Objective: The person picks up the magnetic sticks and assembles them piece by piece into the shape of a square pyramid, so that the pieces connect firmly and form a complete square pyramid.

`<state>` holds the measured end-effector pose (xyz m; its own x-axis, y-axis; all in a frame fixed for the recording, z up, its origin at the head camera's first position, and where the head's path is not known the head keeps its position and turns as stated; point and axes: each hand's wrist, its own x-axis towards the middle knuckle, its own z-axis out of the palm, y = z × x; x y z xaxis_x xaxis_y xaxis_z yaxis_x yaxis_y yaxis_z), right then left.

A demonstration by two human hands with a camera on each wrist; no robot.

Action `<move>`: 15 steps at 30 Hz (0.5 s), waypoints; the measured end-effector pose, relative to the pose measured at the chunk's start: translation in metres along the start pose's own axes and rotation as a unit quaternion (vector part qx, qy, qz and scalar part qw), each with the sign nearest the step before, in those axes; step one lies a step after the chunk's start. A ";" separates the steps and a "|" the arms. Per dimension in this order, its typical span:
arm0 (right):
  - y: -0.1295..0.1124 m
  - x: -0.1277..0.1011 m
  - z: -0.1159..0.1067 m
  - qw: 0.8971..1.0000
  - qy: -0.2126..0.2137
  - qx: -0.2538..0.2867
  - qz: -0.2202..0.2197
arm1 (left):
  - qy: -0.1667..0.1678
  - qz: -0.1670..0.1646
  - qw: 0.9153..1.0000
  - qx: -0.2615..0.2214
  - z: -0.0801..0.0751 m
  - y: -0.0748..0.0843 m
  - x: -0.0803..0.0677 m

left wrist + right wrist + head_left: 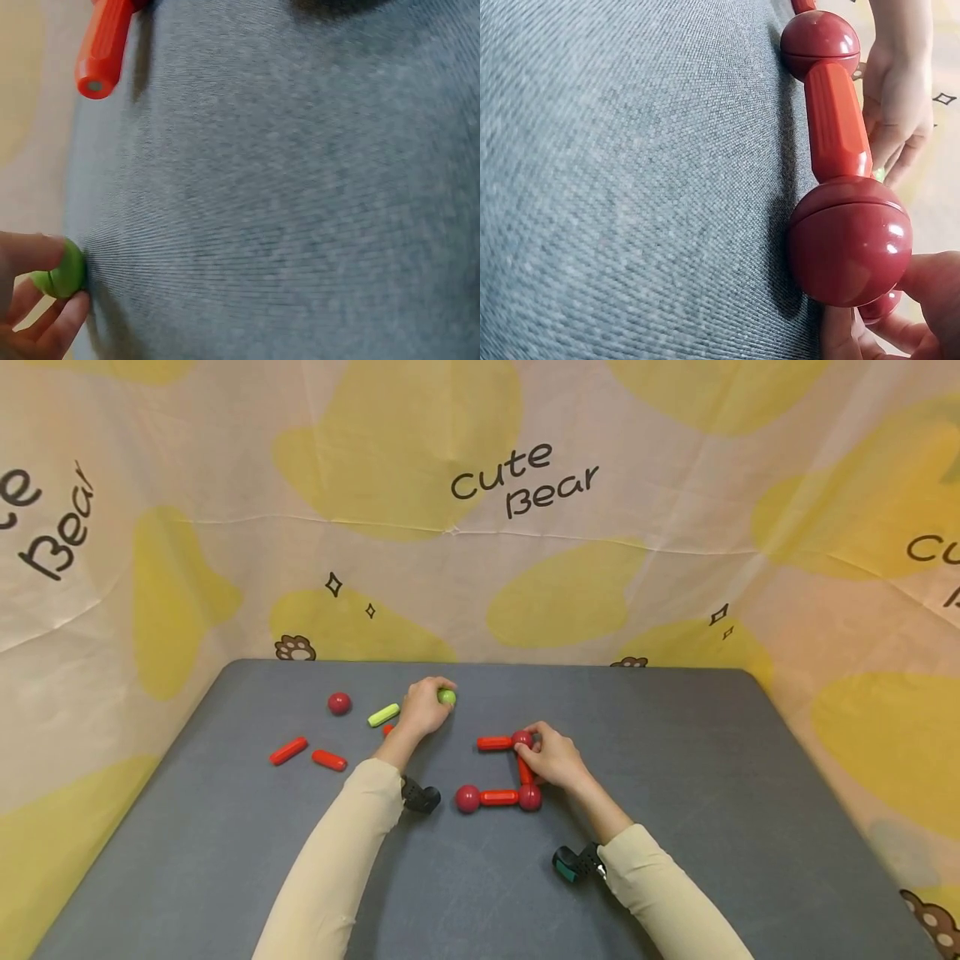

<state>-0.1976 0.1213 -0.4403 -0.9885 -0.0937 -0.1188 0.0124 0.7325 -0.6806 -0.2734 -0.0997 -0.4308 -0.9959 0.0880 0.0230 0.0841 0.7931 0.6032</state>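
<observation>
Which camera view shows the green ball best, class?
The left wrist view: the green ball sits close up, its seam plain, pinched by the left hand. The head view shows it as a small dot at that hand's fingertips. The right wrist view catches only a green glint, too small to tell.

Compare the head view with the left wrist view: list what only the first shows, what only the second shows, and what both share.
Only the head view shows the right hand holding a dark red ball on the built figure of red rods and balls, plus a loose dark red ball, a lime rod, two loose red rods and the printed backdrop.

Only the left wrist view shows the green ball's seam and a red rod's end face up close.

Both show the left hand pinching the green ball on the grey table.
</observation>
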 end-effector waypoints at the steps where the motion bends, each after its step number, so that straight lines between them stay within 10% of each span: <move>1: 0.000 0.000 0.000 1.000 0.001 -0.002 0.000 | 0.001 0.002 1.000 -0.001 -0.001 0.000 0.000; 15: -0.001 -0.001 -0.002 1.000 -0.004 0.006 0.002 | -0.051 0.079 0.996 0.001 -0.021 0.017 -0.017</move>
<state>-0.1970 0.1221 -0.4384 -0.9873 -0.0956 -0.1268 0.0182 0.7253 -0.6882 -0.2555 -0.1007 -0.4042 -0.9614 0.2729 0.0358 0.2395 0.7654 0.5974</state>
